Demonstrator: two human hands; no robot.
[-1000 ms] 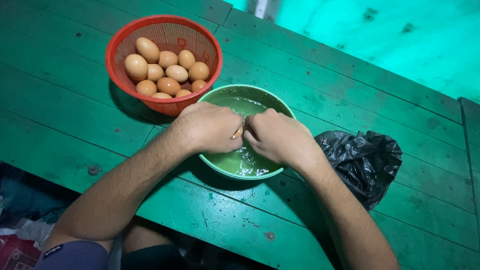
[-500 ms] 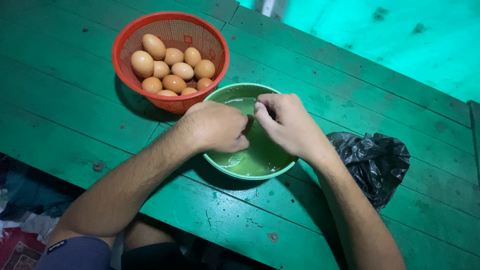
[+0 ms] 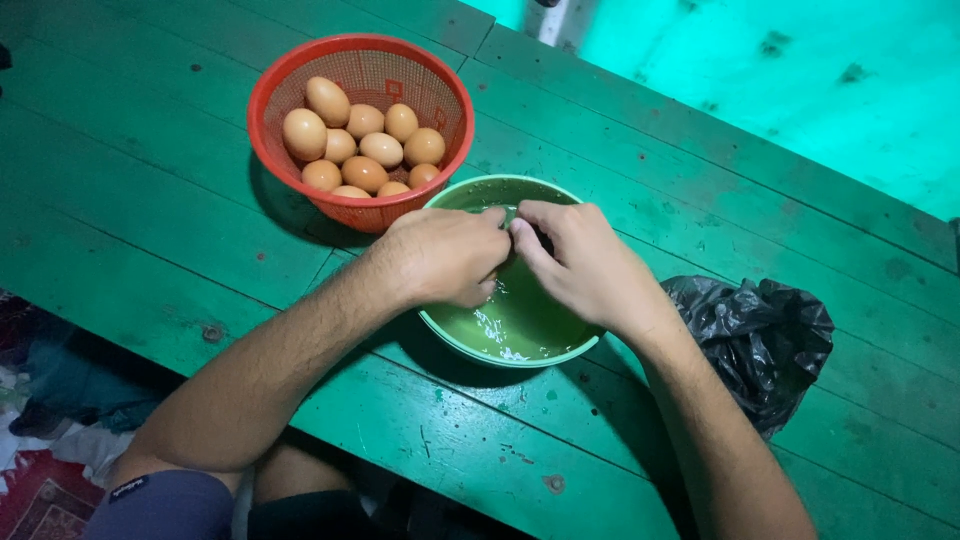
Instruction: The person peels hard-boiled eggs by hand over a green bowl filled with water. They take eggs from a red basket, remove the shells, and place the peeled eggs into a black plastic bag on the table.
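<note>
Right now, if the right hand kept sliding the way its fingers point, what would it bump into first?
The right hand points left across the green bowl, so it would probably bump into the left hand first; their fingertips already look close together.

Head view, single camera: you wear it on your head, and it looks steeply down and forward over your own forearms. Range: close, about arm's reach. Centre of frame: your left hand (image 3: 445, 255) and right hand (image 3: 585, 262), meeting over the green bowl (image 3: 470, 195). Upper left: the red basket (image 3: 290, 75). Right edge: the black bag (image 3: 770, 340). Ground: the green plank table (image 3: 150, 200), running slantwise across frame. Bottom edge: your lap. No second view, so no shared area.
</note>
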